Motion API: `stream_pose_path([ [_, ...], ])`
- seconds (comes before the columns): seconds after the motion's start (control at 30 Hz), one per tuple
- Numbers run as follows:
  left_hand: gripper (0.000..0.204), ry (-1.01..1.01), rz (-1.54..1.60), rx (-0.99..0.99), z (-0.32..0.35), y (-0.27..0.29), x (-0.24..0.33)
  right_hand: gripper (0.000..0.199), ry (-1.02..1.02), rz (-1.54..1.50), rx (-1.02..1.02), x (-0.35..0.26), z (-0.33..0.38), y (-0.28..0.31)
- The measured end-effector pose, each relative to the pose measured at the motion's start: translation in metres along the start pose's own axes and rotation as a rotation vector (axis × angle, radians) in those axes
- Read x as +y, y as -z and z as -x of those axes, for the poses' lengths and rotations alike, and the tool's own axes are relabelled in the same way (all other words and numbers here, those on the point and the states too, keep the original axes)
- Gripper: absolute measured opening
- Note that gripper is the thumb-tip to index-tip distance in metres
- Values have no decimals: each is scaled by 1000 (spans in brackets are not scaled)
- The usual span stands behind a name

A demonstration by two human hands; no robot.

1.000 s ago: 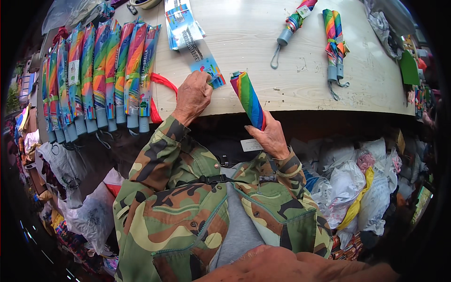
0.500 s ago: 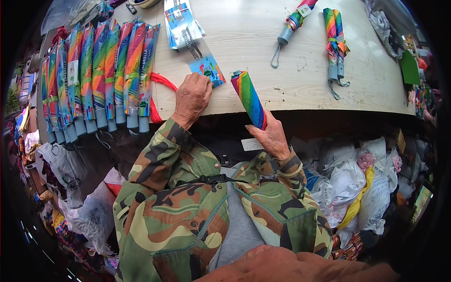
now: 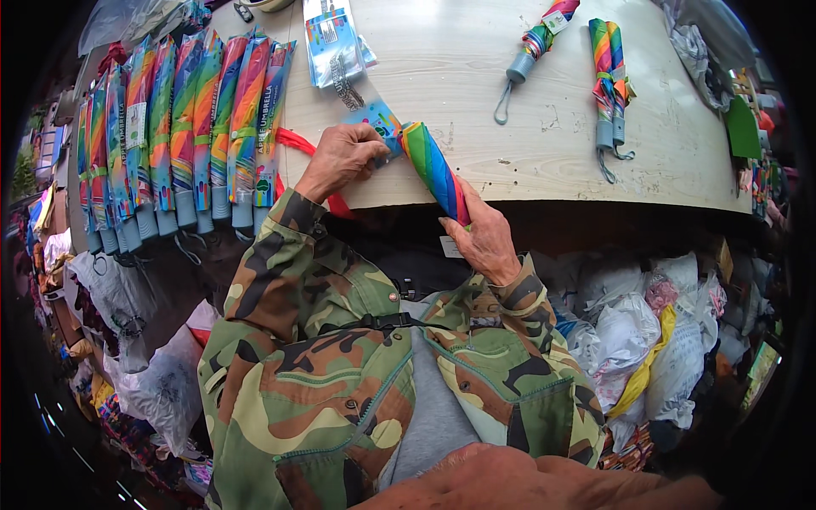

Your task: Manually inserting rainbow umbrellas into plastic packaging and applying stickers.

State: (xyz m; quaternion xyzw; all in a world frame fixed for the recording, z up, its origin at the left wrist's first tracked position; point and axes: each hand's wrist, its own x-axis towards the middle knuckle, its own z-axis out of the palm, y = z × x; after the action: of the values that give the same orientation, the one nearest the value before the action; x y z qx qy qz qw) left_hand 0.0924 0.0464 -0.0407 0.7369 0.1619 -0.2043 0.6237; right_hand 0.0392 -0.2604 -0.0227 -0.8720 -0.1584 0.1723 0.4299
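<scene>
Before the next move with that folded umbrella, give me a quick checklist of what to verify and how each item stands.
1. Right hand grips the folded rainbow umbrella at its lower end: ok.
2. Left hand has the blue card tag pinched against the umbrella's top: ok.
3. Umbrella's top end rests over the table edge, supported: ok.
4. Tag actually fastened to the umbrella: cannot tell, the fingers cover the joint.
5. Row of sleeved umbrellas on the left lies clear of both hands: ok.
6. Stack of spare tags is apart from the hands, further up the table: ok.
</scene>
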Motion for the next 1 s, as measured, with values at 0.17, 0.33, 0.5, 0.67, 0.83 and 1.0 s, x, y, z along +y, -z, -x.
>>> stream_pose_path([
  [0.17, 17, 39, 50, -66, -3, 9, 1, 77, 147, -13, 70, 8, 4, 1],
  [0.33, 20, -9, 16, -111, -1, 10, 5, 82, 300, 175, 47, -5, 5, 8],
  [0.5, 22, -16, 23, -136, -7, 13, 2, 75, 435, 581, 78, 6, -4, 14],
  [0.67, 25, 55, 55, -190, -8, 11, 3, 67, 489, 852, 134, 14, -9, 22],
  [0.83, 24, -24, 41, -73, 5, 4, -1, 67, 425, 905, 115, 10, -6, 20],
  [1.0, 24, -357, -293, 108, 14, -10, -7, 68, 395, 938, 120, 1, 1, 12],
])
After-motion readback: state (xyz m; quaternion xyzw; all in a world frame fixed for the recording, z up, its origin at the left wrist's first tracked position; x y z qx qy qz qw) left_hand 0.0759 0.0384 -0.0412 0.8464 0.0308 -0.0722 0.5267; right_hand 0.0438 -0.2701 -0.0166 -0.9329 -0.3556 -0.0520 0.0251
